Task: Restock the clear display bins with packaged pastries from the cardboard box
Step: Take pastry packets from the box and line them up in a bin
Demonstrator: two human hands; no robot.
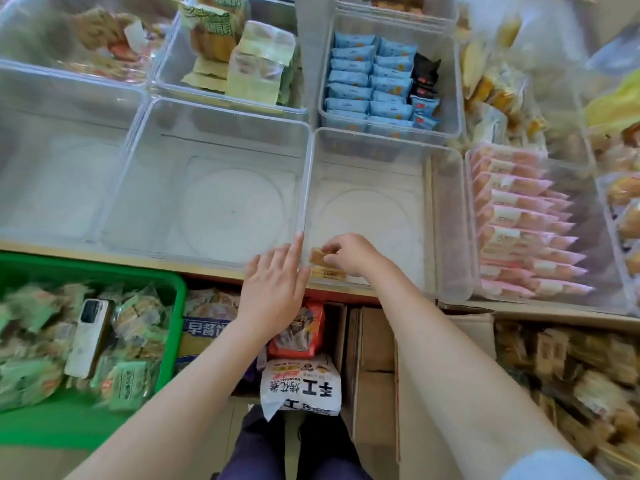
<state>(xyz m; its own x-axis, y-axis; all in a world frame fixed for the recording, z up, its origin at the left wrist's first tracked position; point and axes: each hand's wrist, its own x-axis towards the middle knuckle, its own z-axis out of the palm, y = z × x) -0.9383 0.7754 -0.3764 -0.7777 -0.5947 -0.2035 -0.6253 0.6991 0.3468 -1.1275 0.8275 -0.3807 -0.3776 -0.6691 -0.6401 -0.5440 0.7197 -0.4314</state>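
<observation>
The restocking is only beginning, judging by the bins. The right hand (pixel 349 252) is reaching into the near-left corner of a clear bin (pixel 446 216), its fingers (pixel 330 245) pinching a small tan packaged pastry (pixel 318 257) just above a second pastry (pixel 327 273) that is lying on the bin floor directly below the fingers. Apart from these two, that bin is showing only its bare bottom. The left hand (pixel 277 282) is hovering just left of the pinching fingers, its own fingers straight and relaxed, holding nothing, the tips near the bin's wall.

Left of both hands, another clear bin (pixel 207 109) is sitting unfilled. Beyond the fingers, a bin of blue packets (pixel 367 81) is looking nearly full, and to their right a bin of pink packets (pixel 519 216) is stacked in a row. Below and to the right of the right arm, the cardboard box (pixel 467 322) is holding many brown packaged pastries, so most of the job seems left. Down to the left, a green basket (pixel 173 278) is carrying green packets and a phone (pixel 89 337).
</observation>
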